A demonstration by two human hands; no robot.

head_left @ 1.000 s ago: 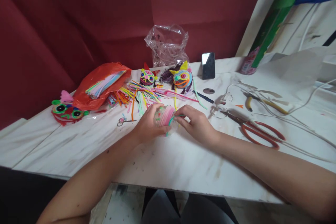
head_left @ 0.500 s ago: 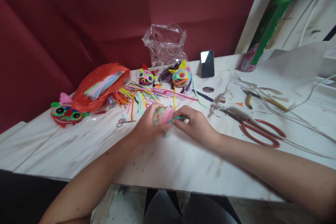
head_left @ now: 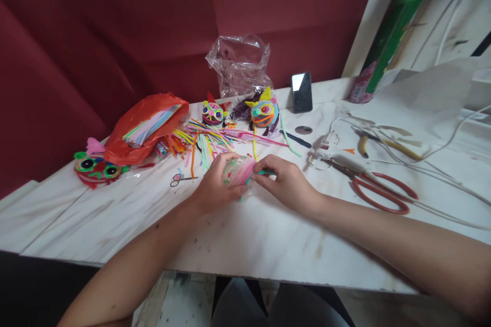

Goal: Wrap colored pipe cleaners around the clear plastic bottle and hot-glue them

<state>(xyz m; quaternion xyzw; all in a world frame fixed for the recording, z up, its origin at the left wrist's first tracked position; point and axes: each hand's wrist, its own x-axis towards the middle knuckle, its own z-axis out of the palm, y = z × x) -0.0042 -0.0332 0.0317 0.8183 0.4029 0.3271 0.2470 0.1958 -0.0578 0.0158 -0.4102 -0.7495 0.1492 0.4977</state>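
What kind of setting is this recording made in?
Probably a home craft table rather than a workshop. A heap of coloured pipe cleaners lies on the white tabletop, finished pipe-cleaner animal heads stand behind it, and red-handled scissors and a glue gun lie beside them.

Both forearms showing bare, no sleeves reaching wrists. Left hand (head_left: 213, 189) and right hand (head_left: 286, 184) wearing no gloves, rings or watch. Grey trousers showing at knees below table edge.
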